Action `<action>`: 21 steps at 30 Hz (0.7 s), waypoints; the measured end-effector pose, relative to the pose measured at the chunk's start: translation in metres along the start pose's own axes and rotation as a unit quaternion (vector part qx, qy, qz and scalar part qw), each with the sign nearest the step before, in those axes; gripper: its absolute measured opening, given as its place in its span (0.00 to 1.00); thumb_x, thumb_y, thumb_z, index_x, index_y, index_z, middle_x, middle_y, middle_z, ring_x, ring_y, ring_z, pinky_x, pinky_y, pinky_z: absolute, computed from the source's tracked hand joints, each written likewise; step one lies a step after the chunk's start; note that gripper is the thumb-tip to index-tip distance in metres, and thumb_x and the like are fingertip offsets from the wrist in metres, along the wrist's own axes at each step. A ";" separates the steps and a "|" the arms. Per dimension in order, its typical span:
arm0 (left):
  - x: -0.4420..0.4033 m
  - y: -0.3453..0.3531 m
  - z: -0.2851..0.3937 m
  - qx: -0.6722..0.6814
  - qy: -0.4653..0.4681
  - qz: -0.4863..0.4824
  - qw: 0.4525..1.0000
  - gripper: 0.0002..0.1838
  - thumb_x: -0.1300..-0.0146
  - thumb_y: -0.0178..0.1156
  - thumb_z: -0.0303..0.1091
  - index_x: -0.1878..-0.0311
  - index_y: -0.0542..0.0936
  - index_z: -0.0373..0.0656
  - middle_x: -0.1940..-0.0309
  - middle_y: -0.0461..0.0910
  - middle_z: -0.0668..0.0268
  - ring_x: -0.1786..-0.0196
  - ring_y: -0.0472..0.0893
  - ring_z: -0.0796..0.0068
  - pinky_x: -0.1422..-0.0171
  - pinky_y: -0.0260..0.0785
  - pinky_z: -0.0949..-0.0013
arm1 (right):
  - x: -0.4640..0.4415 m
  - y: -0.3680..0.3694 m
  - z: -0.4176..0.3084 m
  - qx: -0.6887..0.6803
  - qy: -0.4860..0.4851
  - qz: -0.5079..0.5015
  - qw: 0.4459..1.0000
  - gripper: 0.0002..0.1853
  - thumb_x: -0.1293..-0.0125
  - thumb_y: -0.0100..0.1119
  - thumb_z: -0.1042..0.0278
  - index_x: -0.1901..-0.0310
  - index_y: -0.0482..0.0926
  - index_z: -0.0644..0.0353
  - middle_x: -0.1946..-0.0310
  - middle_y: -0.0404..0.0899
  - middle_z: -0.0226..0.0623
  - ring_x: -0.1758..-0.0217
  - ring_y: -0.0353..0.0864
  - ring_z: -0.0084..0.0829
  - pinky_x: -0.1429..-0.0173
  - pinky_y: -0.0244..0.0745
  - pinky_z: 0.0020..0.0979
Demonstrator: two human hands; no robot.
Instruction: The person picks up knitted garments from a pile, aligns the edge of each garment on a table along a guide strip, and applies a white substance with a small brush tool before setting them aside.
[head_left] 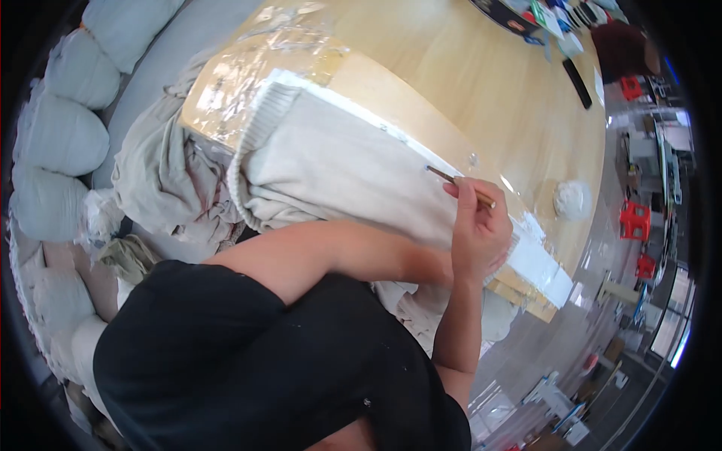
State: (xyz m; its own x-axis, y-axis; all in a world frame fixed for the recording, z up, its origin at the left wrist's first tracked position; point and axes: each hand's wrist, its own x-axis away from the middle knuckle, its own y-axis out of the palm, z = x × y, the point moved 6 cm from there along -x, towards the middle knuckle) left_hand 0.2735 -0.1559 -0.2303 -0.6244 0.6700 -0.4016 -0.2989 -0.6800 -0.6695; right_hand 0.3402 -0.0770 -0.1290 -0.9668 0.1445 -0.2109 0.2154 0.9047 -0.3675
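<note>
A slim brown pen [444,175] is pinched in the closed fingers of my right hand [481,222], its dark tip pointing left over the cloth. Beneath it lies a cream knitted garment piece [346,154] with a ribbed edge at its left end. It is spread over a long white strip [380,120] on the table. My left arm reaches across from the left, and my left hand [496,261] is at the right end of the knit, behind my right wrist. Most of its fingers are hidden.
The wooden table [459,68] has shiny clear tape on its left corner. A white ball-shaped bundle [573,200] and a black bar [577,83] lie toward its right side. Loose knit fabric [165,173] is heaped at left, near stuffed white sacks [68,143]. Red stools [635,219] stand beyond.
</note>
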 end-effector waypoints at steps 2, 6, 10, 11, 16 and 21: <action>-0.004 -0.013 -0.003 -0.013 -0.027 -0.005 1.000 0.36 0.48 0.47 0.52 0.39 0.60 0.38 0.33 0.47 0.51 0.31 0.40 0.45 0.34 0.26 0.33 | -0.006 0.023 -0.011 -0.024 -0.066 -0.052 0.996 0.04 0.39 0.53 0.77 0.63 0.73 0.67 0.72 0.78 0.36 0.66 0.80 0.23 0.62 0.72 0.18; -0.006 -0.003 0.000 -0.277 0.046 -0.126 0.952 0.38 0.47 0.44 0.55 0.38 0.60 0.38 0.34 0.49 0.53 0.31 0.41 0.44 0.36 0.24 0.30 | -0.027 0.065 0.009 -0.004 -0.040 -0.101 0.994 0.02 0.41 0.56 0.76 0.68 0.74 0.66 0.73 0.77 0.38 0.73 0.79 0.25 0.68 0.73 0.22; -0.006 -0.003 -0.003 -0.361 0.027 -0.080 0.929 0.36 0.45 0.43 0.54 0.39 0.61 0.38 0.34 0.51 0.54 0.31 0.42 0.44 0.36 0.26 0.29 | -0.028 0.077 -0.034 -0.057 -0.079 -0.094 0.991 0.03 0.42 0.57 0.76 0.69 0.74 0.66 0.74 0.76 0.39 0.73 0.78 0.24 0.69 0.72 0.22; -0.006 -0.005 -0.005 -0.381 0.023 -0.073 0.921 0.35 0.45 0.43 0.54 0.39 0.61 0.38 0.34 0.51 0.55 0.31 0.43 0.44 0.36 0.26 0.28 | -0.030 0.088 -0.038 -0.092 -0.104 -0.094 0.986 0.03 0.42 0.57 0.77 0.69 0.74 0.66 0.74 0.77 0.38 0.72 0.78 0.23 0.69 0.72 0.22; -0.006 -0.009 0.002 -0.320 0.061 -0.093 0.941 0.31 0.42 0.39 0.49 0.40 0.62 0.38 0.34 0.51 0.54 0.32 0.45 0.43 0.37 0.28 0.27 | -0.046 0.140 -0.017 -0.009 -0.131 -0.167 0.977 0.02 0.42 0.56 0.77 0.69 0.75 0.66 0.74 0.77 0.34 0.71 0.78 0.22 0.68 0.72 0.21; 0.006 -0.005 -0.015 0.411 0.021 0.211 0.886 0.26 0.40 0.42 0.44 0.42 0.64 0.38 0.38 0.57 0.55 0.33 0.51 0.46 0.35 0.39 0.35 | -0.049 0.088 -0.055 -0.052 -0.140 -0.086 0.985 0.04 0.41 0.53 0.80 0.65 0.76 0.67 0.74 0.76 0.33 0.73 0.74 0.20 0.64 0.71 0.20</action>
State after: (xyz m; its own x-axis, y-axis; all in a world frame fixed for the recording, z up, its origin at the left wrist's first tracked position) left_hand 0.2824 -0.1445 -0.2388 -0.7835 0.3020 -0.5430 -0.4807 -0.8484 0.2217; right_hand 0.3990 0.0172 -0.1015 -0.9086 -0.1178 -0.4007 0.0218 0.9447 -0.3271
